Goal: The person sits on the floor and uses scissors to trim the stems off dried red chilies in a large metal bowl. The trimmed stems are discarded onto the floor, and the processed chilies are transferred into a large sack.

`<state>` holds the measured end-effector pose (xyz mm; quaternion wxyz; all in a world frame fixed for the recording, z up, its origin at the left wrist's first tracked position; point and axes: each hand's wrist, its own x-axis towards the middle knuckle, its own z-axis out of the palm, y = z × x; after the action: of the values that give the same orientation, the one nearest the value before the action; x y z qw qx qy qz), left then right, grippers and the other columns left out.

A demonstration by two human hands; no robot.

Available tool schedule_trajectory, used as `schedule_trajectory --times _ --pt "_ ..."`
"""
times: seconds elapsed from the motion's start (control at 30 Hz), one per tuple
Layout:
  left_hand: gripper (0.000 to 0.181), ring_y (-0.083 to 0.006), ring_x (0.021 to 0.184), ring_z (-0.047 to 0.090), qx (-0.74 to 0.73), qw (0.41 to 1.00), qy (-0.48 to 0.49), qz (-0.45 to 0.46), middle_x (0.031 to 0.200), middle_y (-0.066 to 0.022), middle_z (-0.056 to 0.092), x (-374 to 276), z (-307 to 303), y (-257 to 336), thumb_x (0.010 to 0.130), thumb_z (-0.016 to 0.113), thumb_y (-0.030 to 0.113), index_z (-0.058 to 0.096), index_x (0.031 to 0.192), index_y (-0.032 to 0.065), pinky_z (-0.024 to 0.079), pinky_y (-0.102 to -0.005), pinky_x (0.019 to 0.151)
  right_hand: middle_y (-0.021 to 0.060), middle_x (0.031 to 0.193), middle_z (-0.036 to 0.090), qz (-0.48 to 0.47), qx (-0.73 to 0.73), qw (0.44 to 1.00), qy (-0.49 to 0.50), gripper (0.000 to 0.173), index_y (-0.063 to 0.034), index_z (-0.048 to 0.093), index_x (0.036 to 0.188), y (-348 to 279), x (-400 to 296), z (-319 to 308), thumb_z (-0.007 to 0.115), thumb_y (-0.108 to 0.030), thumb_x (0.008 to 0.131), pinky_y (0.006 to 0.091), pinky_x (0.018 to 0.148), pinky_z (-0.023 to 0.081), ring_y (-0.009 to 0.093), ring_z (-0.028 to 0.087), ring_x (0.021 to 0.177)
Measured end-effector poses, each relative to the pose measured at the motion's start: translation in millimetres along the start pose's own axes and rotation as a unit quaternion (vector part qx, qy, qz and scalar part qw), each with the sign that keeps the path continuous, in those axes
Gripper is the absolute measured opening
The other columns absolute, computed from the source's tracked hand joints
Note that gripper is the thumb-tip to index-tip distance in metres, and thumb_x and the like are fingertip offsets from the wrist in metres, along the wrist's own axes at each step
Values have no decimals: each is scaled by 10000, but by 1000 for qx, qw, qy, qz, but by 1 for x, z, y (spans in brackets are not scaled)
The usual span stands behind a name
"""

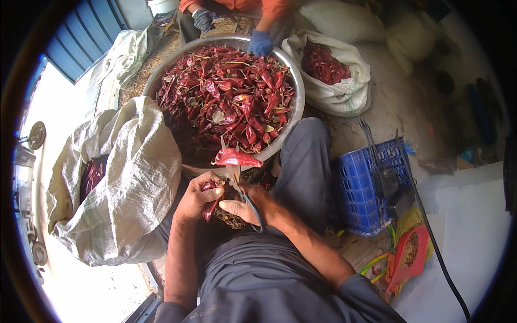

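Note:
Dried red chili peppers are pinched between the thumb and fingers of my left hand (202,195). My right hand (252,205) grips a pair of scissors (253,208) with dark handles, its blades pointing away from me. One larger red chili (239,157) lies across the blades, just beyond both hands. Past it stands a wide metal basin (299,95) heaped with dried red chilies (226,91), some with stems and bits of leaf. Below my hands, cut stems (231,218) show between my legs.
A woven sack (133,177) with chilies stands at the left, another (347,95) at the upper right. Opposite me, a person's gloved hand (260,43) touches the basin's chilies; the other (203,20) is beside it. A blue plastic crate (357,189), black cable (438,250) and red dustpan (418,250) are at the right.

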<state>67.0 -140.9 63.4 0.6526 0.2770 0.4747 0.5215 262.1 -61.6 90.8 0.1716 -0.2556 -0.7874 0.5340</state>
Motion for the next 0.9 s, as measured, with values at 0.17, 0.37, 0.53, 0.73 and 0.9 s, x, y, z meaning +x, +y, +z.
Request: schedule_trajectory --times 0.17,0.37,0.53,0.73,0.9 --pt "151 -90 753 569 -35 995 57 68 860 -9 635 -1 10 -1 864 715 72 647 989 21 457 -235 705 209 983 661 54 81 995 -19 597 2 469 1369 -2 -2 -3 717 -260 893 421 808 513 314 664 904" --pt "268 -161 653 609 -130 982 66 122 953 -173 679 7 -6 -4 891 704 229 581 1045 47 477 -247 516 202 912 621 -67 -87 983 148 534 7 475 1336 25 -4 9 699 -180 888 443 749 501 334 643 808" --pt "386 -224 573 590 -262 959 -4 109 919 -230 656 0 -7 0 861 746 252 535 1106 41 471 -284 448 153 935 524 -113 -301 930 177 508 -38 488 1354 22 1 -2 651 -145 885 440 753 445 322 545 845" --pt "382 -186 613 606 -299 948 -41 97 896 -152 634 -9 -6 2 822 783 187 539 1073 34 472 -276 468 90 922 500 -216 -532 807 135 485 -67 486 1362 12 4 -33 533 -100 881 395 721 415 236 520 788" --pt "319 -207 795 665 -257 950 -3 179 1018 -131 663 -3 -13 -4 795 815 131 577 1000 74 563 -292 670 86 919 520 -215 -559 791 124 465 -68 504 1347 13 6 -42 535 -109 885 407 769 441 237 539 814"
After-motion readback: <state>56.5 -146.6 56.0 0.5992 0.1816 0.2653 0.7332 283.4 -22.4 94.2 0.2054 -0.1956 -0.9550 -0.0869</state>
